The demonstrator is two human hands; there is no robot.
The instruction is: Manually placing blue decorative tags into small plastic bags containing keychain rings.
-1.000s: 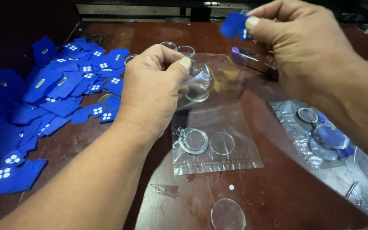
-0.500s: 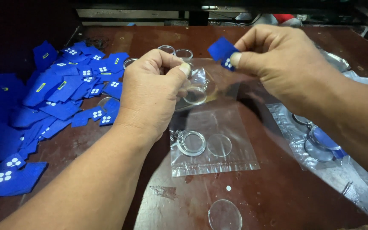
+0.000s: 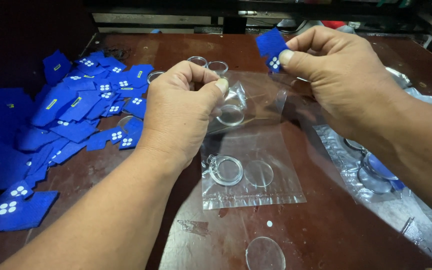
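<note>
Overhead, right hand point(image 3: 341, 75) pinches blue patch point(image 3: 272, 46); left hand point(image 3: 181, 112) grips clear bag point(image 3: 253, 150).

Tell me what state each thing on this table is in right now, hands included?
left hand: pinching a clear plastic bag, mouth held up
right hand: pinching a small blue fabric tag above the bag
clear plastic bag: holds clear round pieces, lower end lying on the table
blue tag pile: loose, spread at the left
loose clear disc: flat on the table
filled bags: lying at the right
</note>
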